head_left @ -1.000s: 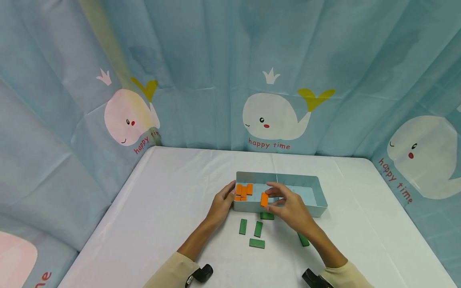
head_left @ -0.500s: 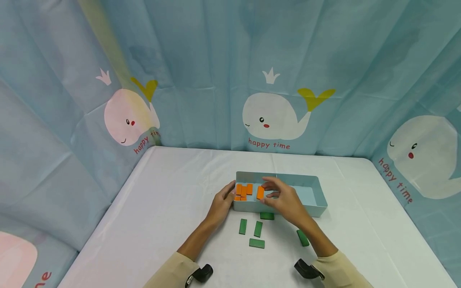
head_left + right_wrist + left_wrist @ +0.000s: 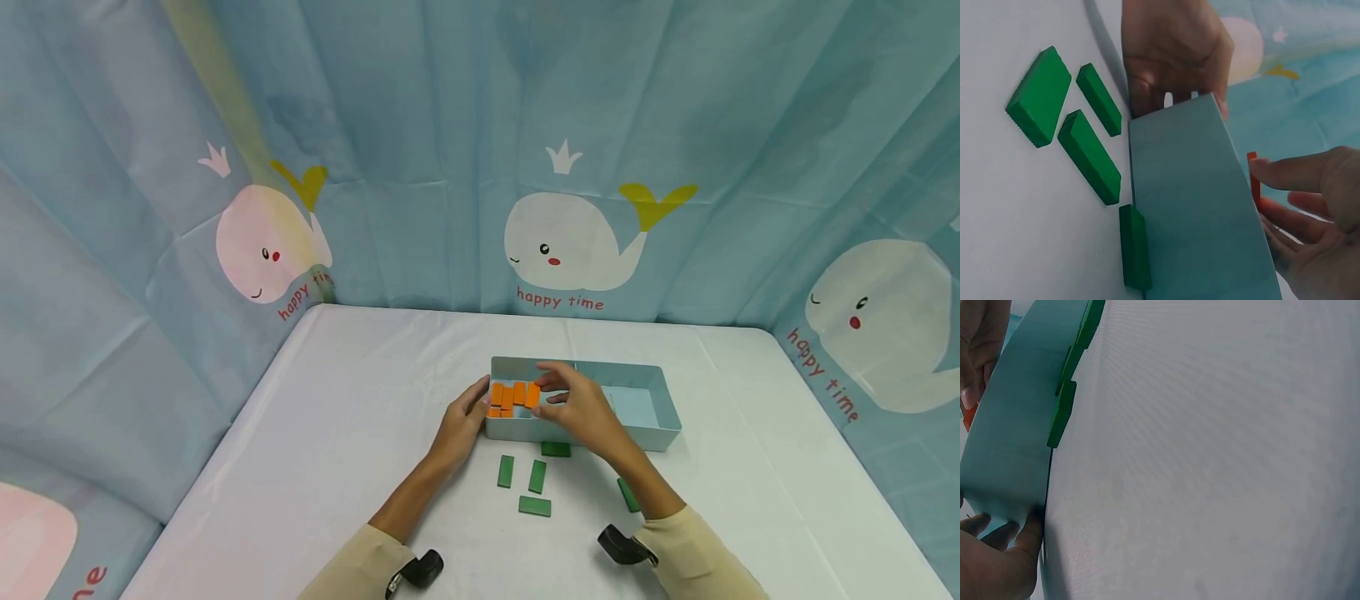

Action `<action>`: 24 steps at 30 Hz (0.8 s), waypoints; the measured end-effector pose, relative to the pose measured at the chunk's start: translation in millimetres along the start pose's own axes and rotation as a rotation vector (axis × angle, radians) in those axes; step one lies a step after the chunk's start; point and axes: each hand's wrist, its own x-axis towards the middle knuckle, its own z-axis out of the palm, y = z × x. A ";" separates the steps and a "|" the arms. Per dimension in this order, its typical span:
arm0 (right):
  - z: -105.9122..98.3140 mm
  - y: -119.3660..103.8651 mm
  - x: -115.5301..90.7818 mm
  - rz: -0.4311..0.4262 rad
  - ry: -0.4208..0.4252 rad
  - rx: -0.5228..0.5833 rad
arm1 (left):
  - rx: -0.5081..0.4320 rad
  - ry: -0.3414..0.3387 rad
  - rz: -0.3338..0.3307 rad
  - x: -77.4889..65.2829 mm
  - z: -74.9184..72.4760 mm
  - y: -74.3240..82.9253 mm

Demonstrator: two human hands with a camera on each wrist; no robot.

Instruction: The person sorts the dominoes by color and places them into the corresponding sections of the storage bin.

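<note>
A long grey-blue box (image 3: 517, 430) stands on the white table. At its left end my left hand (image 3: 452, 435) holds the end wall; the left wrist view shows bent fingers (image 3: 1027, 537) at the box's corner. My right hand (image 3: 587, 414) pinches an orange block (image 3: 533, 394) between thumb and fingers, inside the box's left half. Just left of it, several orange blocks (image 3: 507, 397) lie together on the box floor. In the right wrist view the held block (image 3: 1254, 177) shows edge-on behind the rim, partly hidden by the box wall.
Several green blocks lie in front of the box: one (image 3: 556, 449) against its front wall, one (image 3: 535, 506) nearest me, another (image 3: 627, 494) beside my right forearm. A divider (image 3: 611, 400) is partly visible inside the box. A whale-print curtain (image 3: 420, 242) hangs behind the table.
My right hand has carried the orange block leftward and away from me, from above the front rim to beside the other orange blocks. The left hand and box have stayed put.
</note>
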 end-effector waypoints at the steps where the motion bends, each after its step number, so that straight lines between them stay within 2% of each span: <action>1: 0.6 -0.3 1.1 0.002 -0.007 -0.003 | 0.001 0.000 0.001 0.1 -0.1 -0.1; 8: 2.6 -0.2 8.7 0.042 -0.056 0.000 | -0.002 -0.005 -0.001 0.3 0.1 -0.3; 24: 4.4 1.0 23.0 0.069 -0.139 -0.066 | 0.005 -0.011 -0.007 -0.9 -0.7 0.2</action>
